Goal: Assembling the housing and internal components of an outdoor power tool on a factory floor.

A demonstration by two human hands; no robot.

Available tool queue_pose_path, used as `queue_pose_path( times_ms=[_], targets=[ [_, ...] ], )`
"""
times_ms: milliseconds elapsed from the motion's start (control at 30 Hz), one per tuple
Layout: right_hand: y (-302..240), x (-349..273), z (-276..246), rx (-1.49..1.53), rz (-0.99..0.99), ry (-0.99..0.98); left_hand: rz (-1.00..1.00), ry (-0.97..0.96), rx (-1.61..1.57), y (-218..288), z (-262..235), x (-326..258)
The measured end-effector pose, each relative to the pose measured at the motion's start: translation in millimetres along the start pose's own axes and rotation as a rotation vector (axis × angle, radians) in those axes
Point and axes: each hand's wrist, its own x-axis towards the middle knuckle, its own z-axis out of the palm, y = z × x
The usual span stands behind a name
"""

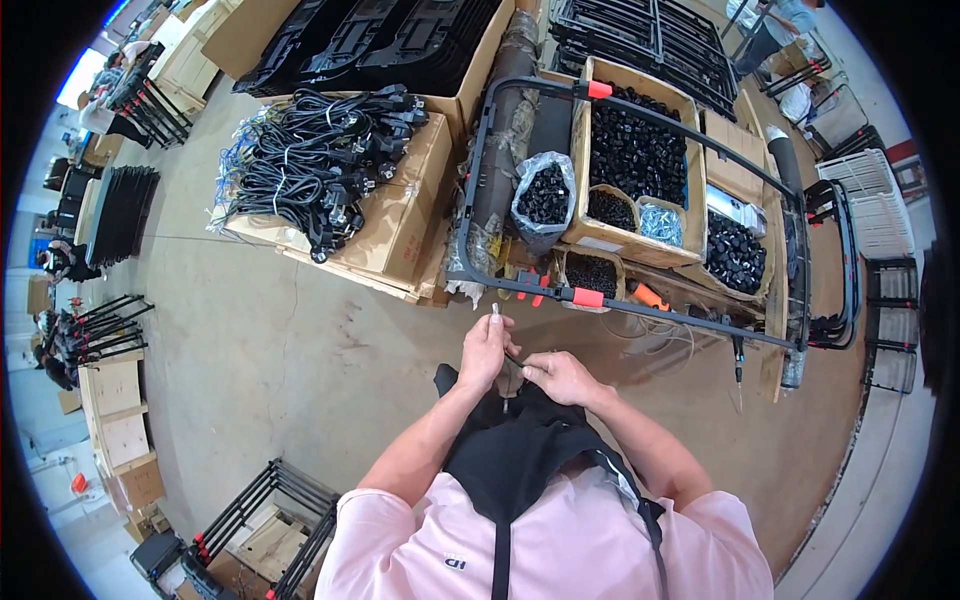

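My left hand (487, 349) is closed around a small metal part whose silver tip (495, 311) sticks up above the fingers. My right hand (556, 377) is beside it, pinching a thin dark piece (513, 361) that runs between the two hands. Both hands are held over my black apron (510, 450), just in front of a black metal tube frame (640, 305) with red-orange clips (588, 297) lying across the boxes.
Cardboard boxes of small black parts (636, 152) and a plastic bag of them (545, 195) stand ahead. A pile of black power cords (320, 150) lies on cartons at the left. Black frames stack at back (650, 35), right (890, 320) and lower left (255, 515). Other people work far left.
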Motion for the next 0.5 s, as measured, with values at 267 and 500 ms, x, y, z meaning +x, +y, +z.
queue_pose_path(
  times_ms=[267, 500],
  targets=[
    [11, 14, 4, 0.001, 0.135, 0.051, -0.089, -0.098, -0.255, 6, 11, 27],
    [2, 15, 1, 0.012, 0.226, 0.045, -0.167, -0.136, -0.357, 3, 1, 35]
  ],
)
